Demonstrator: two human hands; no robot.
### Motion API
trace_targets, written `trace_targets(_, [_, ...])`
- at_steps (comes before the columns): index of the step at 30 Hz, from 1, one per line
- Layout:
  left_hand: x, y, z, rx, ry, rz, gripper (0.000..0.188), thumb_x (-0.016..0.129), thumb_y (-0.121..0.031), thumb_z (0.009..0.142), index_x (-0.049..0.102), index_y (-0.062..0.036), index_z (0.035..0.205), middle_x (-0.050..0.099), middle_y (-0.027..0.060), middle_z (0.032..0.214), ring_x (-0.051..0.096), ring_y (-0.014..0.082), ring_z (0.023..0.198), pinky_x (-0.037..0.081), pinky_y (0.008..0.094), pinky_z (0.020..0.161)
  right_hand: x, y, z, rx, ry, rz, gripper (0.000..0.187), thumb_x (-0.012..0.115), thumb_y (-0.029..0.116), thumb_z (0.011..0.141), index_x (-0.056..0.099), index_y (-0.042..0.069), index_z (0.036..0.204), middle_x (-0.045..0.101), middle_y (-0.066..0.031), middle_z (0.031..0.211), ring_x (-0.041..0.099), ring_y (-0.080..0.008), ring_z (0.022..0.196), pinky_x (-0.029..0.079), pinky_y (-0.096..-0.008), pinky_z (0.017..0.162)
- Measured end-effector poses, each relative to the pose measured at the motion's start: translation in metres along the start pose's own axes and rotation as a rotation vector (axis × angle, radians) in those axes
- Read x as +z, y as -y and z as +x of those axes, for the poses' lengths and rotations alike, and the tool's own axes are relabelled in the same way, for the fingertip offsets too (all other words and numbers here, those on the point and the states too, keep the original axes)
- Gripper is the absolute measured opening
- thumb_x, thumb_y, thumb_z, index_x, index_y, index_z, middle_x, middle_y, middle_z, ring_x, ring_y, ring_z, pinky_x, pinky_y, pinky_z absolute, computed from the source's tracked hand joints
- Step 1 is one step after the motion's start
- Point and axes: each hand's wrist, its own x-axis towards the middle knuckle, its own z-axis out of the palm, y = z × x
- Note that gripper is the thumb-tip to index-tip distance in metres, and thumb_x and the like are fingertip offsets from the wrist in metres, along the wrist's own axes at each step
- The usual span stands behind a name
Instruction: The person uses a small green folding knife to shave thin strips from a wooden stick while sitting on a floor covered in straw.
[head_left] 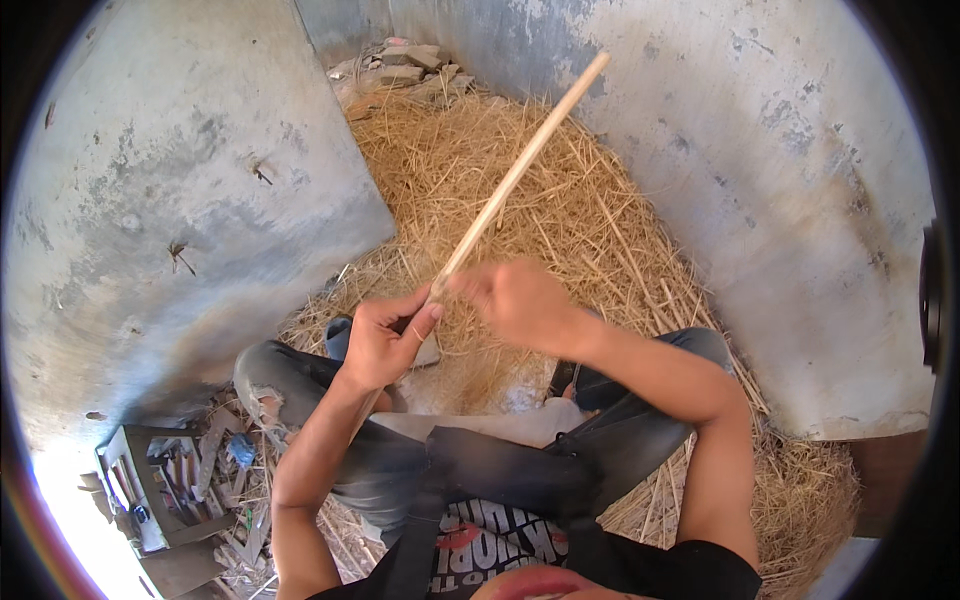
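The left hand (385,340) pinches a long, slender stick (525,162) of smooth, pale wood between thumb and fingers near its lower part, and the stick slants up to the right over a bed of coarse, tangled golden straw (440,150). The right hand (525,305), blurred, curls right beside the stick, and whether it grips the wood cannot be told. Around them stand scuffed grey walls (730,140) with peeling, blotchy plaster, while dark, frayed jeans (345,480) cover the folded legs below.
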Motion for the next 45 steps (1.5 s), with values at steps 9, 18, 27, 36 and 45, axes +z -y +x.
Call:
trace_targets(9, [0.003,0.003,-0.002,-0.033,0.042,0.015,0.036,0.072,-0.015,0.099,0.068,-0.0006,0.132,0.052,-0.0081,0.072,0.041,0.0017,0.064,0.035,0.0226,0.055,0.004,0.003,-0.002,0.053,0.122,-0.045,0.069,0.04,0.057,0.107,0.076,-0.001,0.101,0.064,-0.0241,0.062,0.067,-0.0429,0.061,0.052,-0.0491,0.055])
trace_targets(18, [0.002,0.015,-0.008,-0.057,0.09,-0.155,0.043,0.06,-0.027,0.107,0.062,0.0025,0.138,0.049,-0.0054,0.064,0.045,0.0033,0.059,0.036,0.024,0.052,-0.071,-0.033,0.033,0.215,-0.181,0.992,0.056,0.053,0.062,0.102,0.062,0.009,0.085,0.032,0.009,0.052,0.031,-0.0039,0.04,0.026,-0.0243,0.038])
trace_targets(27, [0.007,0.004,-0.008,-0.176,0.223,-0.338,0.047,0.055,-0.032,0.108,0.06,0.0031,0.139,0.04,-0.0086,0.055,0.035,0.0021,0.045,0.026,0.0233,0.044,-0.066,-0.051,0.036,0.29,-0.595,0.823,0.042,0.076,0.046,0.094,0.059,0.008,0.097,0.04,0.0095,0.056,0.034,-0.0023,0.041,0.026,-0.0218,0.039])
trace_targets(36, [0.007,-0.005,-0.009,-0.387,0.368,-0.365,0.049,0.047,-0.039,0.111,0.066,0.0006,0.132,0.053,-0.0055,0.064,0.048,0.0047,0.055,0.04,0.0214,0.054,-0.054,-0.053,0.033,0.372,-0.355,1.08,0.045,0.071,0.05,0.097,0.061,0.006,0.095,0.034,0.0097,0.054,0.033,-0.0037,0.042,0.026,-0.0224,0.04])
trace_targets(45, [-0.013,0.015,0.006,-0.262,0.094,-0.215,0.045,0.046,-0.03,0.111,0.057,0.0013,0.141,0.069,0.0068,0.081,0.067,0.0162,0.064,0.05,0.0295,0.061,-0.04,-0.029,0.025,0.318,-0.074,1.183,0.045,0.064,0.051,0.101,0.053,0.011,0.084,0.028,0.0103,0.055,0.031,-0.004,0.044,0.026,-0.0235,0.042])
